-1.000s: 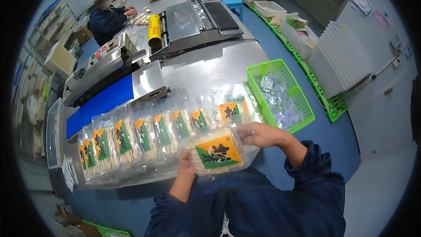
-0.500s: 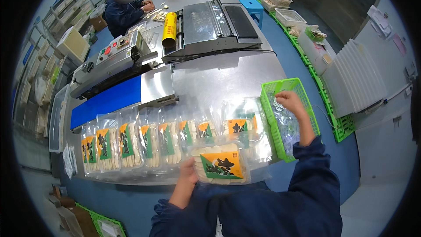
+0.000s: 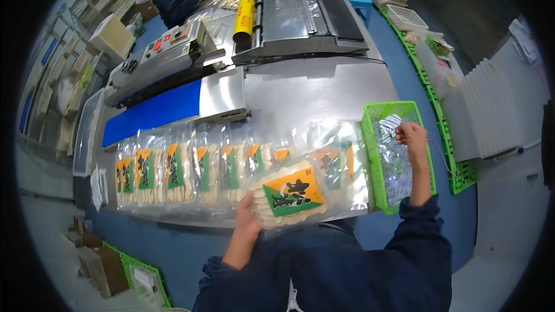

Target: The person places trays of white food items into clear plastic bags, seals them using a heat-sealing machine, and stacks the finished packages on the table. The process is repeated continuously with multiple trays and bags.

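Note:
My left hand (image 3: 248, 214) grips the left edge of a clear plastic pack (image 3: 263, 203) of pale sliced food with an orange and green label. The pack is tilted over the table's near edge. Above a bright green basket (image 3: 378, 179), my right hand (image 3: 411, 137) is closed in a pinch, with a small white striped sachet (image 3: 389, 125) at its fingertips. More small clear sachets (image 3: 399, 170) lie inside the basket. A row of similar labelled packs (image 3: 179, 173) leans along the table to the left, and others (image 3: 332, 164) lie partly behind the held pack.
A sealing machine (image 3: 167, 52) with a blue belt (image 3: 153, 115) stands left on the steel table (image 3: 318, 89). Behind are a film wrapper (image 3: 300, 23) and a yellow roll (image 3: 244, 20). A co-worker (image 3: 176, 0) sits at the far left. Crates (image 3: 407, 17) line the right.
My right hand has risen slightly from the basket's contents, and a striped sachet now shows at its fingers. The held pack has tilted a little. The whole view has shifted.

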